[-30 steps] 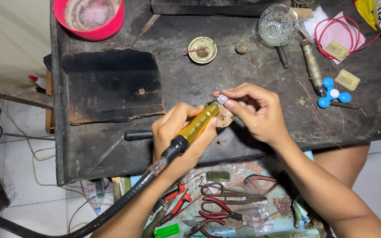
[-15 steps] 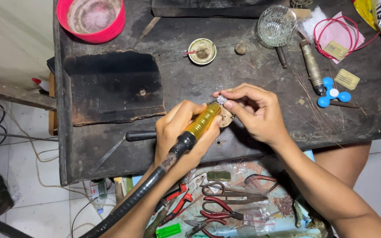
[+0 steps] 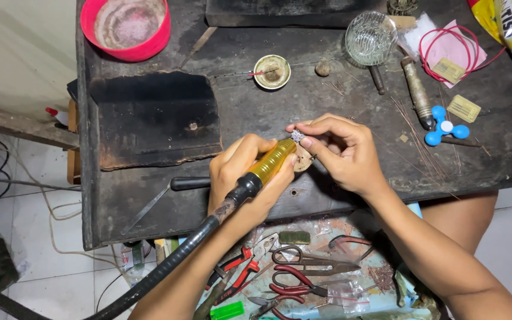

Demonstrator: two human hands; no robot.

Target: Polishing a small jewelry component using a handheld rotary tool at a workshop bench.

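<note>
Left hand [image 3: 241, 178] clenched around gold rotary handpiece [image 3: 272, 162], tip against small silver jewellery piece [image 3: 297, 136]. Piece pinched by right hand [image 3: 342, 151] fingertips, just beyond left thumb. Blue fidget spinner [image 3: 444, 127] farther right.

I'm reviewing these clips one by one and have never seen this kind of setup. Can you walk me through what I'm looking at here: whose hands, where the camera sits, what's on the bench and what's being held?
The single view comes from a camera worn on the person's head, looking down at their own bare hands over a dark, worn workbench. The left hand grips a gold-coloured rotary handpiece on a thick black flexible shaft. The right hand pinches a small sparkly metal piece at the tool's tip. On the bench lie a pink bowl, a small round dish, a glass cup and a blue spinner toy. Pliers and scissors sit in a tray below.
</note>
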